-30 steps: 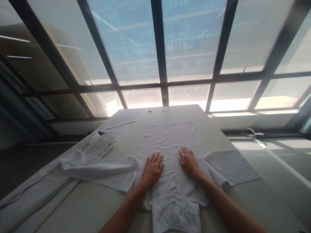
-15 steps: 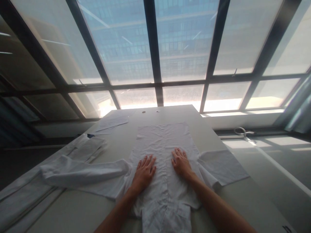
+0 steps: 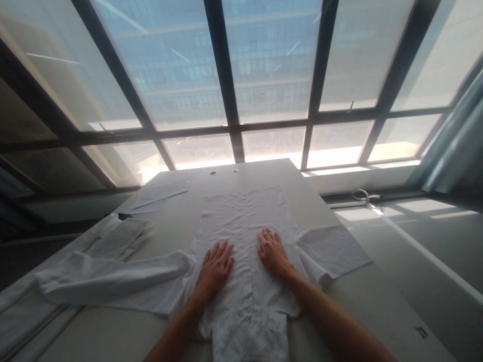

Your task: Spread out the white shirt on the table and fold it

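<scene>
A white long-sleeved garment [image 3: 241,211] lies spread on a white table, with a wrinkled seam running down its middle. My left hand [image 3: 216,266] rests flat on its left half, fingers apart. On the right half, my right hand [image 3: 272,250] lies flat too, fingers extended and nothing held. The garment's left sleeve [image 3: 113,281] stretches out over other white cloth, while its right sleeve [image 3: 334,249] lies angled out to the right. Nearest to me, a narrower crumpled part [image 3: 251,337] of the garment runs out of the picture.
Folded white cloth [image 3: 123,239] lies along the table's left side. Sheets of paper [image 3: 158,193] are at the far left of the white table [image 3: 309,201]. Large dark-framed windows [image 3: 236,136] stand behind it. On the floor at right is a cable coil [image 3: 364,196].
The view has turned slightly right, so everything appears shifted left. Both hands stay flat on the garment, in nearly the same places; the garment has not visibly moved.
</scene>
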A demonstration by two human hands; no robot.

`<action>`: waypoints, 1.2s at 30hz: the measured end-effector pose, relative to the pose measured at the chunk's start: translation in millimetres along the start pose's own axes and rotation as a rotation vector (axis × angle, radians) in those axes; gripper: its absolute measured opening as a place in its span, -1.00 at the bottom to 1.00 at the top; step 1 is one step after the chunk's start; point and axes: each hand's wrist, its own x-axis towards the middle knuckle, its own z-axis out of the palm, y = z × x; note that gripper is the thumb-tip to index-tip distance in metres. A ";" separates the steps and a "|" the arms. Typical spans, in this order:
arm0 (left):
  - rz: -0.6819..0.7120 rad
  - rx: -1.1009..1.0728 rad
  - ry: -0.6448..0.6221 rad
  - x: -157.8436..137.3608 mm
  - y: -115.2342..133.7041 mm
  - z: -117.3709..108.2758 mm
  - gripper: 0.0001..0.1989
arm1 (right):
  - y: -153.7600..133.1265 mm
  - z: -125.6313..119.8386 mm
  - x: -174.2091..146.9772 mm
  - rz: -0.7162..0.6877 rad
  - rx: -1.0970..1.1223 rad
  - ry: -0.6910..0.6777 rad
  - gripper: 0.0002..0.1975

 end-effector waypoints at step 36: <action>0.026 -0.027 0.025 1.2 4.8 -5.5 -0.47 | 189.9 -93.5 -85.9 0.695 -0.195 0.420 -0.52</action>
